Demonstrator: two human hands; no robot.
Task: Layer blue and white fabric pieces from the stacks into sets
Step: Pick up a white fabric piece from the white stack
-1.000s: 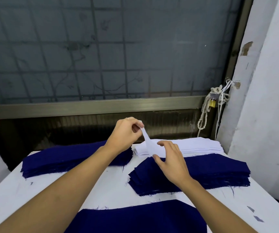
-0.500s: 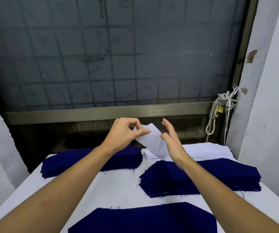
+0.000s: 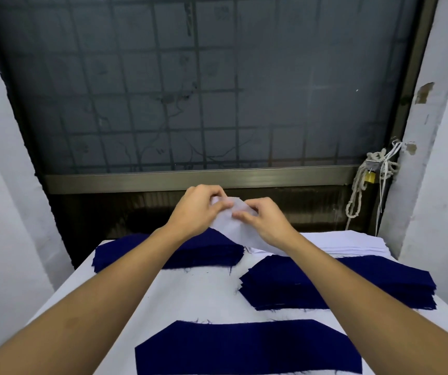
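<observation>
— On what is everything carried?
— On a table (image 3: 198, 293) covered in white.
— What is laid on it?
— A left blue stack (image 3: 136, 257) is set at the far side, and a right blue stack (image 3: 352, 290) nearer. A white stack (image 3: 358, 243) is placed just behind that. A single blue piece (image 3: 244, 347) is spread flat at the front.

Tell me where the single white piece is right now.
Head view, centre: the white piece is held up, pinched between the left hand and right hand, just left of the white stack and above the far blue stack.
</observation>
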